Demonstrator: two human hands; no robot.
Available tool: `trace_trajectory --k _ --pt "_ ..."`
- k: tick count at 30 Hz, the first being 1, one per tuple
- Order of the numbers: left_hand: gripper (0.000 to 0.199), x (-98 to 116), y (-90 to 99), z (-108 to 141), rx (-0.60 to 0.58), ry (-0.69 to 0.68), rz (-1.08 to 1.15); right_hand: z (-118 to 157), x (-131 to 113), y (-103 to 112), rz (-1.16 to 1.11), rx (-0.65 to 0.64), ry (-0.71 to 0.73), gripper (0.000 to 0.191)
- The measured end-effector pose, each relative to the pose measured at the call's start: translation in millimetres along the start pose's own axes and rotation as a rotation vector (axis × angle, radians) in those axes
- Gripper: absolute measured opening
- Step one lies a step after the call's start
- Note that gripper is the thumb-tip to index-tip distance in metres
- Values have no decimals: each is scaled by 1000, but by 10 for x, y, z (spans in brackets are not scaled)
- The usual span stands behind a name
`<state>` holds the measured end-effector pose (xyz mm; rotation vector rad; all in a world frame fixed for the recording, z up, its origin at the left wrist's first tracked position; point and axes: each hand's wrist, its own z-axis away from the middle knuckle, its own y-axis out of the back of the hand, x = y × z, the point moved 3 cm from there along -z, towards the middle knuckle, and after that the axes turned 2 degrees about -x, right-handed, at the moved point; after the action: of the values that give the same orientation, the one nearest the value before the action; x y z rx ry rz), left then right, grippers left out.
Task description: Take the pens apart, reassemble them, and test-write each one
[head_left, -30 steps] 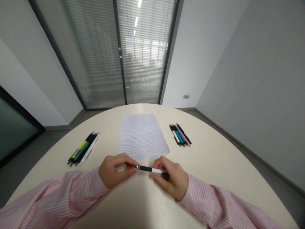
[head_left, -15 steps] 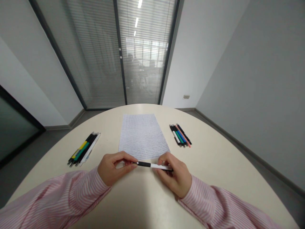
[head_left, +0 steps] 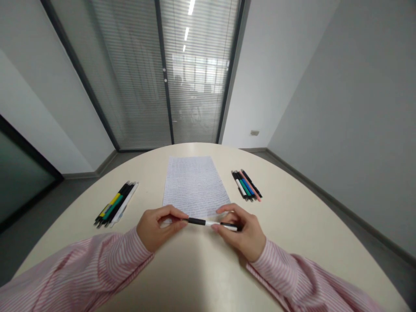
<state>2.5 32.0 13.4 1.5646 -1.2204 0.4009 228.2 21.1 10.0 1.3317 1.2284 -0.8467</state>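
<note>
The pen (head_left: 196,221) is held over the table (head_left: 302,208), just in front of the sheet (head_left: 195,184); its tip end is pinched between thumb and finger of the left hand (head_left: 160,226). Its white barrel is touched by the thumb of the right hand (head_left: 248,232), forefinger lifted clear (whether it is gripped cannot be told). The sheet is covered with lines of writing, too small to be read.

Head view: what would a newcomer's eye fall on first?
Probably the black-and-white pen at front center, its dark end pinched by the left hand and its white end at the right hand. Just beyond lies a densely written sheet. Colorful pens flank it: the left group and the right group.
</note>
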Motion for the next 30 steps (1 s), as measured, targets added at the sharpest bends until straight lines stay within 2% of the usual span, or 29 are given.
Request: trace_trajectory --k 3,6,12,15,17,21,30 --pt "9 66 -70 33 -53 -46 -19 -86 35 50 -353 28 -107 30" --pt "20 145 -148 68 -130 -159 8 -182 -50 124 -619 68 -33 30" --pt "19 142 -226 98 -218 -167 -3 -323 -189 297 -887 26 -45 25" --pt "17 130 -249 124 -271 -183 -14 -351 -120 412 -1016 -77 -103 48" --pt "16 124 -263 139 -309 -209 -21 -352 -53 472 -1107 -129 -155 54" --pt "17 111 -283 135 -357 -244 -16 -350 4 505 -1174 -181 -179 51" --pt "17 121 -290 111 -360 -249 -6 -374 -9 450 -1102 -198 -227 58"
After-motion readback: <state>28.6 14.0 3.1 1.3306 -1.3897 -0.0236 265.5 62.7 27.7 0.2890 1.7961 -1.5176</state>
